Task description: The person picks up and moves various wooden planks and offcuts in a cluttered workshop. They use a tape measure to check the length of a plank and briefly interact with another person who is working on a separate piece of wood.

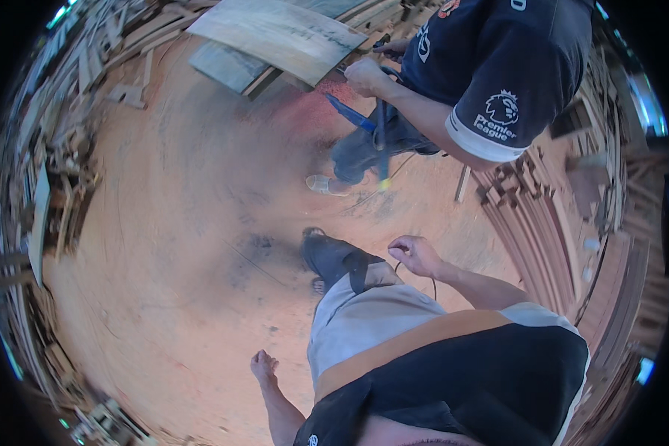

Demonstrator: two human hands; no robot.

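Observation:
My left hand (264,366) hangs low at my left side over the dusty floor, its fingers loosely curled and nothing showing in them. In front of my right thigh is my right hand (418,256), fingers bent inward; whatever lies inside them, if anything, is hidden. A thin dark cord (435,290) runs just below that hand; I cannot tell whether the hand touches it. Ahead, another person in a dark shirt (483,74) stands with a hand (366,76) at the corner of a large pale board (275,33).
Beneath the pale board another panel (227,67) sticks out. Long wooden strips (531,230) lie stacked on the right. Scrap wood (70,201) piles up along the left rim. The reddish floor (171,282) carries sawdust and dark smudges. A blue strap-like piece (349,113) hangs by the other person.

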